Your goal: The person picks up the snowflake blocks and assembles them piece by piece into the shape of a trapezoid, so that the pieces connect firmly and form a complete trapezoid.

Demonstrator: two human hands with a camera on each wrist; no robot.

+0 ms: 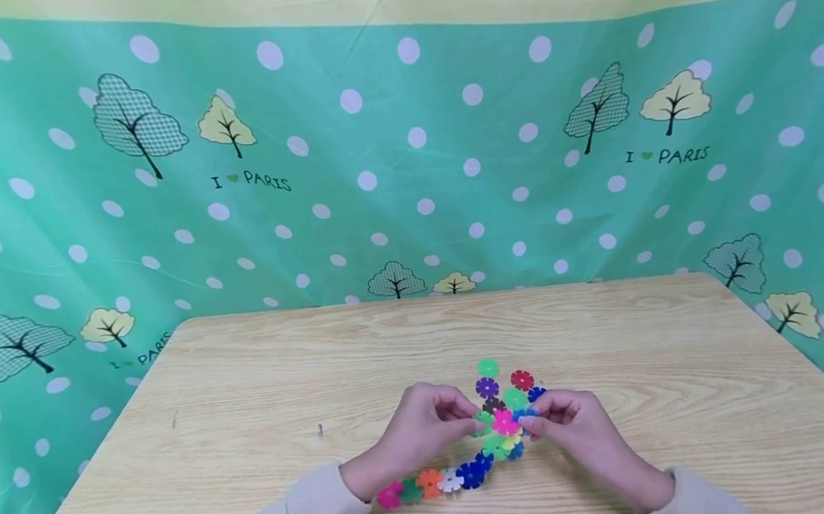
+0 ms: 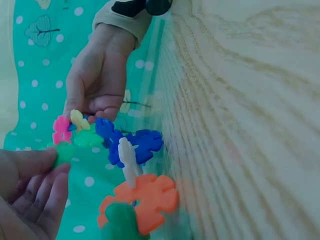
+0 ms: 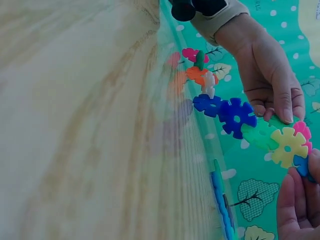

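Observation:
A chain of coloured plastic snowflake discs stretches between the two hands. In the head view the left hand (image 1: 424, 425) pinches a green disc (image 2: 64, 152) between thumb and fingers. Opposite it, the right hand (image 1: 585, 433) pinches a blue disc (image 3: 301, 165) at its edge. Between them sit a pink disc (image 1: 505, 421) and a yellow disc (image 3: 288, 147), linked to the pinched pieces. From there a tail with dark blue (image 1: 470, 475), white (image 1: 450, 480), orange (image 1: 429, 482), green and pink discs runs toward the left forearm. The fingers partly hide the pinched discs.
Just beyond the hands are more discs, among them green (image 1: 487, 367), purple (image 1: 487, 387) and red (image 1: 522, 380). They overlap the held part in the head view. The wood-grain table (image 1: 280, 363) reaches back to a green dotted curtain (image 1: 387, 159).

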